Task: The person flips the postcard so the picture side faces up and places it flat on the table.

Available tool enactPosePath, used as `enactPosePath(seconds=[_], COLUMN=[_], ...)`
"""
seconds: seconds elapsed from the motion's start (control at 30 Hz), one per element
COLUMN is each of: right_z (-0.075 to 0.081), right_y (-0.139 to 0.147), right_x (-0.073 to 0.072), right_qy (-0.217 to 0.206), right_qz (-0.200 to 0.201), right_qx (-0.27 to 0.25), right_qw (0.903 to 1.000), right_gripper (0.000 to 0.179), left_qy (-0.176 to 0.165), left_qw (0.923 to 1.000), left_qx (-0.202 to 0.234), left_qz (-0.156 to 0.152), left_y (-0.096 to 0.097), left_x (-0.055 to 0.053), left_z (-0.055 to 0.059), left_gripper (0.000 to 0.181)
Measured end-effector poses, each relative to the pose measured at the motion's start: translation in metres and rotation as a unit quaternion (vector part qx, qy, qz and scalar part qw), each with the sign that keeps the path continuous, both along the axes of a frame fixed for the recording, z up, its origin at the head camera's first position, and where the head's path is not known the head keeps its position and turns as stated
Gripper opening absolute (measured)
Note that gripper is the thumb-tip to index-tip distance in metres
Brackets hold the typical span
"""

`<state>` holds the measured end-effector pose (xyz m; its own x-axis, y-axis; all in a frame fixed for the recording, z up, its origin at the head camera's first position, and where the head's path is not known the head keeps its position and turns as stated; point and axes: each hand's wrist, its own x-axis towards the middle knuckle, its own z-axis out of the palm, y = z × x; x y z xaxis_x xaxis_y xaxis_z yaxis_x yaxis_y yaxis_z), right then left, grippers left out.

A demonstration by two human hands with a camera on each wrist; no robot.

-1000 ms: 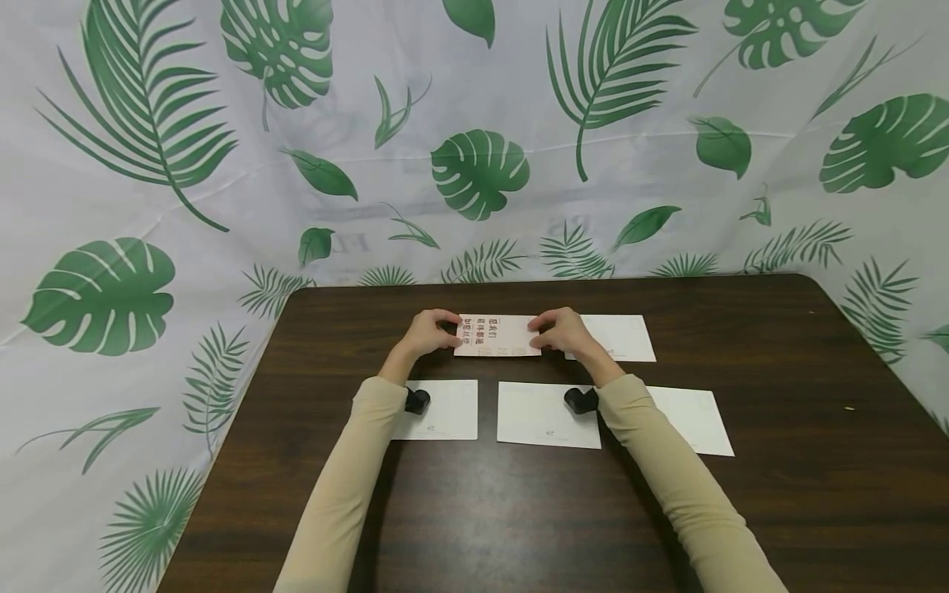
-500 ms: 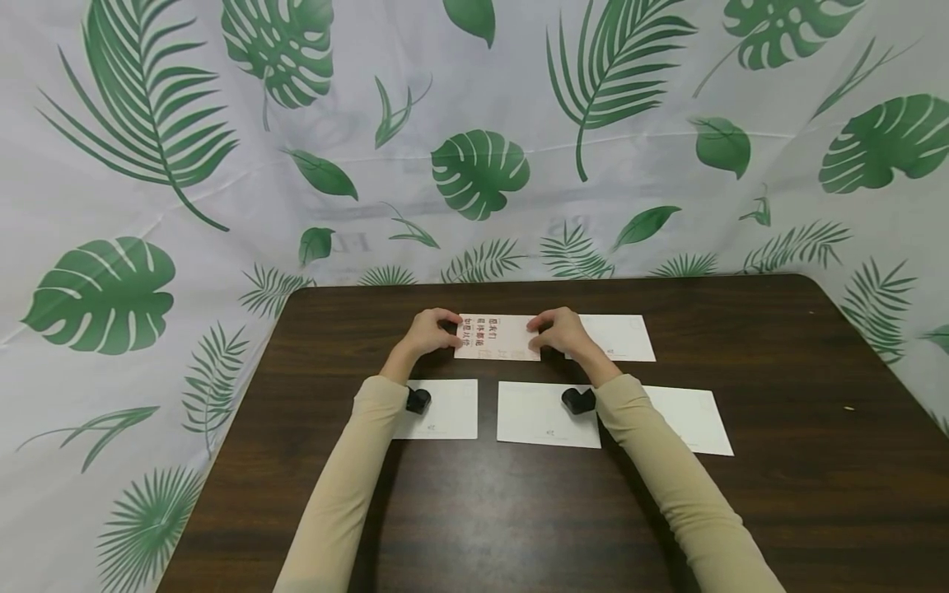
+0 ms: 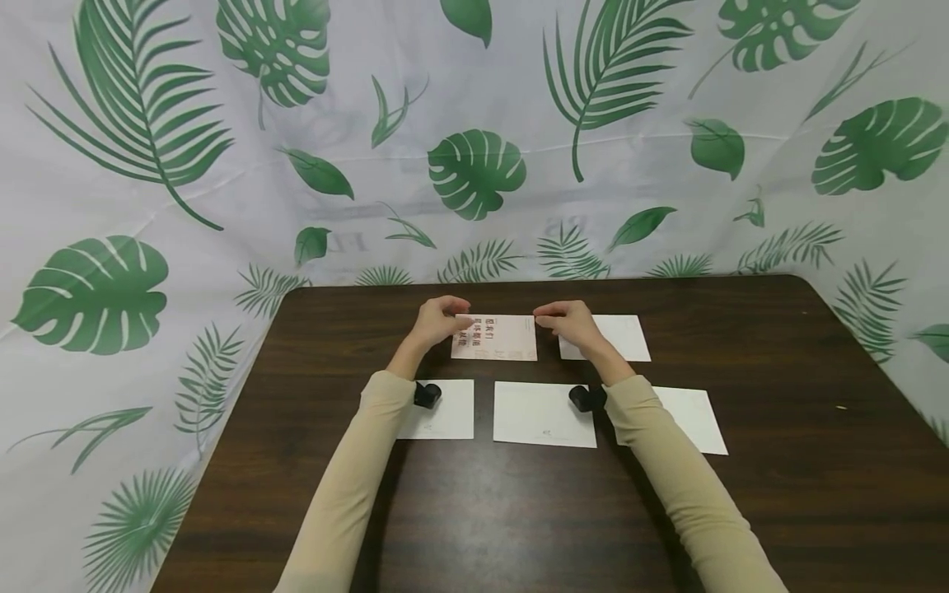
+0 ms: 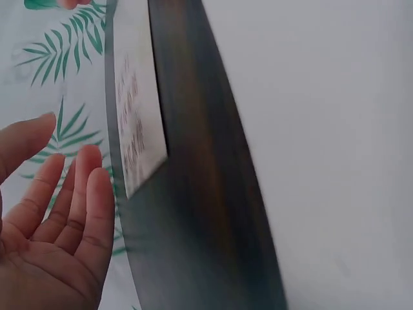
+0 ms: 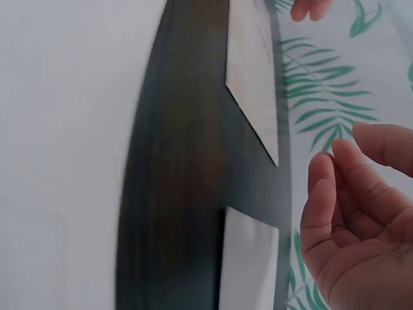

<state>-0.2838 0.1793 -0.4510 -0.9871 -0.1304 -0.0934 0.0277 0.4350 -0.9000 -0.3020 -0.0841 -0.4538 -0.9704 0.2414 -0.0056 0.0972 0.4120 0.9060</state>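
A pale pink card [image 3: 506, 339] printed with dark red characters lies flat on the table in the far row. By its left edge is my left hand [image 3: 436, 323], raised above it, thumb apart from the fingers. In the left wrist view, nothing lies between that left hand's [image 4: 61, 239] thumb and fingers, and the printed card [image 4: 139, 103] is apart from it. My right hand [image 3: 580, 326] hovers at the card's right edge, partly over a white card [image 3: 627, 334]. The right wrist view has this right hand [image 5: 361, 223] with loosely bent fingers and nothing held.
Three white cards form the near row: a left one [image 3: 451, 416] and a right one [image 3: 695, 420], both partly under my forearms, and a middle one [image 3: 539, 420]. They lie on a dark wooden table [image 3: 489, 527]. A leaf-patterned curtain [image 3: 385, 189] hangs behind.
Both hands have let go of the printed card and lifted slightly from its edges. The card lies where it was held, now flat. The head view has shifted slightly.
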Motion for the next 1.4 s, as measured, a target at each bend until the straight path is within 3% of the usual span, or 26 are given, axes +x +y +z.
enactPosePath(seconds=[0.4, 0.9, 1.17, 1.37, 1.4], right_z=[0.003, 0.008, 0.004, -0.002, -0.003], right_y=[0.024, 0.064, 0.084, 0.102, 0.104], right_x=[0.007, 0.017, 0.019, 0.019, 0.019], right_qy=[0.007, -0.003, 0.003, 0.000, 0.000], right_qz=[-0.033, -0.062, -0.065, -0.083, -0.087], right_qx=[-0.037, -0.041, -0.036, -0.022, -0.020], right_qw=[0.9988, 0.9972, 0.9972, 0.9963, 0.9960], right_gripper=[0.033, 0.038, 0.039, 0.041, 0.041], left_qy=[-0.004, -0.018, -0.014, -0.037, -0.025], left_qw=[0.9981, 0.9947, 0.9951, 0.9948, 0.9945], left_qx=[0.052, 0.040, 0.034, 0.042, 0.050], left_qz=[-0.031, -0.093, -0.092, -0.085, -0.088], left_y=[0.036, 0.095, 0.119, 0.138, 0.142], left_x=[-0.001, 0.002, 0.002, -0.005, -0.013], left_z=[0.002, 0.004, 0.000, -0.012, -0.025], left_gripper=[0.036, 0.042, 0.040, 0.049, 0.051])
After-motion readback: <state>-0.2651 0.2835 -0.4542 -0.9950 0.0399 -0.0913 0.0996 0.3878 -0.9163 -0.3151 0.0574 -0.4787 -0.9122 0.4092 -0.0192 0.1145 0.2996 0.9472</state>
